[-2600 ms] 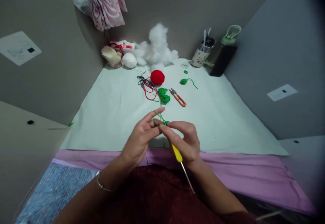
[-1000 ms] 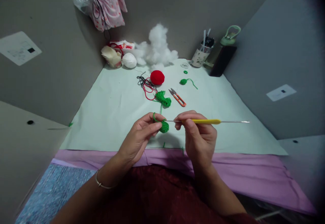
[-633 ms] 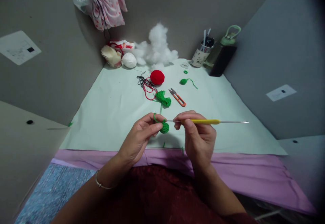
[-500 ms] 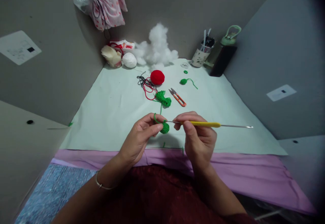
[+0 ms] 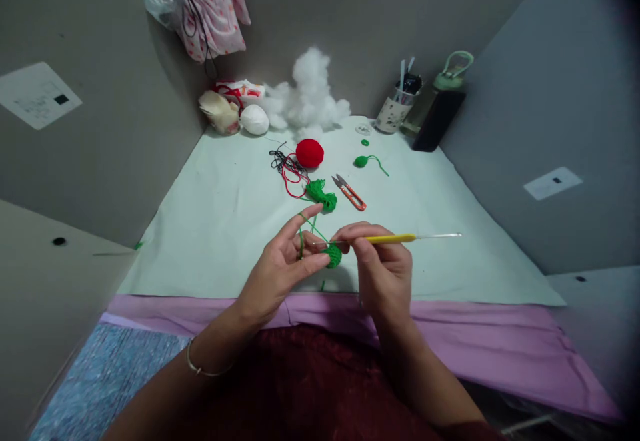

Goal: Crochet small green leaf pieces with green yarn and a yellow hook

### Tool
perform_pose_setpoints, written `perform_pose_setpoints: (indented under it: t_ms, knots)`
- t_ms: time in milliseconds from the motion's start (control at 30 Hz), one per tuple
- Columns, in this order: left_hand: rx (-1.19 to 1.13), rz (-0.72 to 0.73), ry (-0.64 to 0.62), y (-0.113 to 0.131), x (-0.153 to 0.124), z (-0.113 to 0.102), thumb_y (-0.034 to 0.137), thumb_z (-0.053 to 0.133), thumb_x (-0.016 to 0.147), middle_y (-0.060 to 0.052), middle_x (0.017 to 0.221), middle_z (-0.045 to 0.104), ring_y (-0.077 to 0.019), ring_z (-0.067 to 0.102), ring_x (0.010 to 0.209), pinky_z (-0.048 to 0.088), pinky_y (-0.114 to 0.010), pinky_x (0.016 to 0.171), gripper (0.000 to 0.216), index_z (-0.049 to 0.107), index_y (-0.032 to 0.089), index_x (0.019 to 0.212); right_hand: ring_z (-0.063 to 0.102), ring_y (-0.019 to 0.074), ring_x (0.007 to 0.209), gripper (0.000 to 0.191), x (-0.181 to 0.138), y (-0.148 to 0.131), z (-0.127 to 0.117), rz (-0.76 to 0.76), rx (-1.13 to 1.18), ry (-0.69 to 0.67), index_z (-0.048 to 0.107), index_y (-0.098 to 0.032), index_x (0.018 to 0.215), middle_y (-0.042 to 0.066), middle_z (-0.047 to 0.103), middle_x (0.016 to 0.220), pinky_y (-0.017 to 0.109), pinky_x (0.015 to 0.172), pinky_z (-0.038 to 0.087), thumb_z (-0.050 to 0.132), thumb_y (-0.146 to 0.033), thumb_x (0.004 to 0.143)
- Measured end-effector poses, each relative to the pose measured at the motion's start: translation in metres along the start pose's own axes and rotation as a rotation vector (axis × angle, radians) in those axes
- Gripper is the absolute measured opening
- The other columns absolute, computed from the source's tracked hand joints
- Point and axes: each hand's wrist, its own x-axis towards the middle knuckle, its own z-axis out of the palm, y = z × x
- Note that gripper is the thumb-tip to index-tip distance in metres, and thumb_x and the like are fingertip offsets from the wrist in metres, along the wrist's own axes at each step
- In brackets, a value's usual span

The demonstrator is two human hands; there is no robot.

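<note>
A small round green crochet piece is pinched between the thumb and fingers of my left hand. Green yarn loops over the raised left index finger and runs down to the piece. My right hand grips a crochet hook by its yellow handle, pen-like. The hook's thin metal tip lies at the top of the piece, passing toward the left fingers; its other metal end points right. Just beyond my hands lies a green yarn skein.
Orange thread snips, a red yarn ball and tangled black cord lie mid-table. A small green crocheted ball with a tail sits to the right. White stuffing, a pen cup and a bottle stand at the back.
My left index finger has lifted and stretched forward, pulling the yarn taut. My right hand and the hook have shifted left, and the crochet piece has moved slightly right.
</note>
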Motion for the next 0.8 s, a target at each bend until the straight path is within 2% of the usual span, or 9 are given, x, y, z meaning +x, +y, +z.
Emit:
perform_pose_setpoints:
  t_ms: [167, 300, 367, 467, 633, 733, 800]
  knots:
    - [0.018, 0.059, 0.075, -0.001, 0.000, -0.001, 0.019, 0.085, 0.084, 0.001, 0.092, 0.064, -0.0123, 0.057, 0.089, 0.045, -0.026, 0.088, 0.058, 0.067, 0.028, 0.139, 0.065, 0.0133, 0.074, 0.014, 0.003, 0.003, -0.001, 0.110, 0.162, -0.008, 0.077, -0.025, 0.097, 0.002, 0.076, 0.090, 0.029, 0.070, 0.053, 0.065, -0.030, 0.101]
    - [0.052, 0.087, 0.102, -0.001, -0.001, -0.002, 0.018, 0.084, 0.083, 0.001, 0.091, 0.064, -0.0125, 0.055, 0.087, 0.044, -0.026, 0.085, 0.056, 0.068, 0.027, 0.137, 0.067, 0.0118, 0.069, 0.017, 0.004, 0.000, -0.001, 0.119, 0.208, -0.058, 0.074, -0.024, 0.097, 0.002, 0.077, 0.092, 0.028, 0.066, 0.054, 0.060, -0.030, 0.104]
    - [0.060, 0.096, 0.113, -0.001, -0.001, -0.003, 0.017, 0.083, 0.084, 0.001, 0.091, 0.064, -0.0127, 0.055, 0.088, 0.044, -0.027, 0.086, 0.056, 0.069, 0.027, 0.136, 0.068, 0.0116, 0.067, 0.018, 0.003, -0.003, -0.001, 0.088, 0.159, -0.074, 0.073, -0.024, 0.099, 0.002, 0.077, 0.093, 0.028, 0.064, 0.055, 0.058, -0.029, 0.105]
    - [0.102, 0.125, 0.131, -0.004, -0.001, -0.003, 0.017, 0.082, 0.085, 0.001, 0.093, 0.064, -0.0126, 0.055, 0.087, 0.044, -0.027, 0.086, 0.055, 0.068, 0.029, 0.137, 0.070, 0.0124, 0.068, 0.019, 0.000, -0.008, -0.002, -0.041, -0.041, -0.074, 0.073, -0.024, 0.104, 0.003, 0.076, 0.097, 0.030, 0.065, 0.058, 0.053, -0.023, 0.107]
    - [0.127, 0.165, 0.188, -0.006, -0.002, 0.002, 0.019, 0.086, 0.083, 0.001, 0.089, 0.064, -0.0125, 0.056, 0.086, 0.046, -0.024, 0.082, 0.062, 0.066, 0.027, 0.141, 0.075, 0.0202, 0.093, 0.025, -0.010, -0.004, -0.003, -0.494, -0.594, -0.173, 0.072, -0.025, 0.119, 0.007, 0.077, 0.105, 0.036, 0.078, 0.063, 0.060, -0.013, 0.101]
    - [-0.062, 0.048, 0.138, -0.003, -0.002, 0.003, 0.022, 0.090, 0.078, 0.003, 0.084, 0.062, -0.0094, 0.054, 0.074, 0.045, -0.021, 0.072, 0.069, 0.064, 0.024, 0.142, 0.075, 0.0221, 0.099, 0.037, -0.015, 0.002, -0.001, -0.680, -0.833, -0.135, 0.073, -0.029, 0.126, 0.007, 0.077, 0.110, 0.037, 0.081, 0.064, 0.068, -0.009, 0.095]
    - [-0.176, -0.083, 0.090, 0.001, -0.001, 0.002, 0.023, 0.091, 0.076, 0.004, 0.078, 0.060, -0.0058, 0.046, 0.062, 0.041, -0.018, 0.061, 0.068, 0.065, 0.019, 0.140, 0.074, 0.0229, 0.099, 0.037, -0.015, 0.004, -0.001, -0.665, -0.793, -0.087, 0.074, -0.033, 0.125, 0.006, 0.077, 0.108, 0.039, 0.081, 0.064, 0.069, -0.011, 0.095]
